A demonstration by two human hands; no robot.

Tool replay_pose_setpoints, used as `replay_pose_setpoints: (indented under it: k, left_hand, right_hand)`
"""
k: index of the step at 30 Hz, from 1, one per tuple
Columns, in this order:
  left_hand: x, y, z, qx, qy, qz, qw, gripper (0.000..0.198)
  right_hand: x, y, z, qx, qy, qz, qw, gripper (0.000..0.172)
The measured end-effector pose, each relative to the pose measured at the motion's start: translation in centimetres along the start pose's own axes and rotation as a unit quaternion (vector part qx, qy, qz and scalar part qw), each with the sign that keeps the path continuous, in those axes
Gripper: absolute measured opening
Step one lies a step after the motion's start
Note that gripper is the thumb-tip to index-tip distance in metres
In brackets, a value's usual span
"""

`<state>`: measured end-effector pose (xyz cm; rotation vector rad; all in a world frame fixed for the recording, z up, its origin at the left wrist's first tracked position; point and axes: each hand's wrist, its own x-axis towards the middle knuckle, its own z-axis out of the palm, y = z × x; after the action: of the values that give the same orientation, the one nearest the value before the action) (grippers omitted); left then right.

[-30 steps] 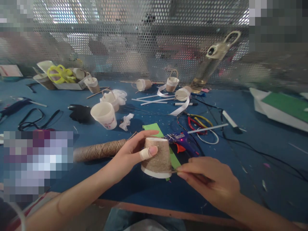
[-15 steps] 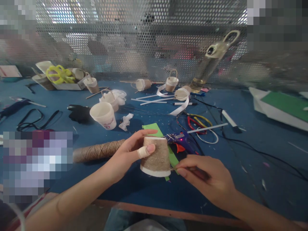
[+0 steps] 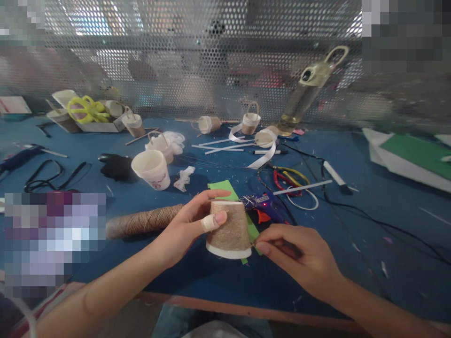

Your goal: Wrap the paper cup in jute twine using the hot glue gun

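A white cup wrapped in brown twine (image 3: 230,227) is upside down in my left hand (image 3: 192,223), whose thumb, with a light bandage on it, presses on its side. White shows at the cup's lower rim and top edge. Close to the lower rim on the right, my right hand (image 3: 299,256) pinches the twine end (image 3: 252,244) between thumb and forefinger. Behind the cup lies a green strip (image 3: 222,188). A blue glue gun (image 3: 269,206) with a lit red light rests just beyond my right hand. The twine roll (image 3: 144,221) lies beside my left wrist.
A plain white cup (image 3: 151,170) stands beyond my left hand. Small twine baskets (image 3: 251,121), white sticks (image 3: 229,149) and ribbon lie farther back. Red-and-yellow-handled pliers (image 3: 291,180) and black cables are at right. A bottle (image 3: 301,98) stands by the perforated metal screen (image 3: 211,61).
My right fingers have shifted very slightly at the twine end and come a little closer to the cup's rim. The left hand keeps its hold.
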<state>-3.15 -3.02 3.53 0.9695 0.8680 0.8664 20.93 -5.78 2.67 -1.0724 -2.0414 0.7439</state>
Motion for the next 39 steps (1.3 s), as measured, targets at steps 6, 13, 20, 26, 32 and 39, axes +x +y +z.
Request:
replay_pose_setpoints:
  k: [6, 13, 20, 26, 32, 39]
  left_hand:
    - [-0.15, -0.04, -0.25, 0.024, -0.012, 0.007, 1.000, 0.041]
    - [0.09, -0.04, -0.36, 0.058, -0.001, 0.010, 0.998, 0.040]
    - [0.09, -0.02, -0.26, 0.064, 0.017, 0.009, 0.998, 0.043]
    - [0.07, -0.01, -0.24, 0.041, 0.018, -0.013, 0.999, 0.044]
    - [0.01, 0.08, -0.02, 0.022, 0.023, -0.019, 0.999, 0.046]
    - [-0.03, 0.14, 0.21, 0.001, 0.028, -0.016, 0.999, 0.044]
  right_hand:
    - [0.08, -0.13, 0.02, -0.014, 0.028, -0.013, 0.999, 0.016]
    - [-0.12, 0.10, 0.01, -0.012, 0.066, -0.011, 0.998, 0.010]
    - [-0.08, 0.26, 0.08, 0.014, 0.076, 0.016, 0.997, 0.011]
    - [0.04, 0.31, 0.16, 0.026, 0.049, 0.042, 0.998, 0.012]
    - [0.19, 0.19, 0.11, 0.038, 0.029, 0.053, 0.997, 0.015]
    - [0.31, 0.53, 0.33, 0.050, -0.013, 0.063, 0.997, 0.021]
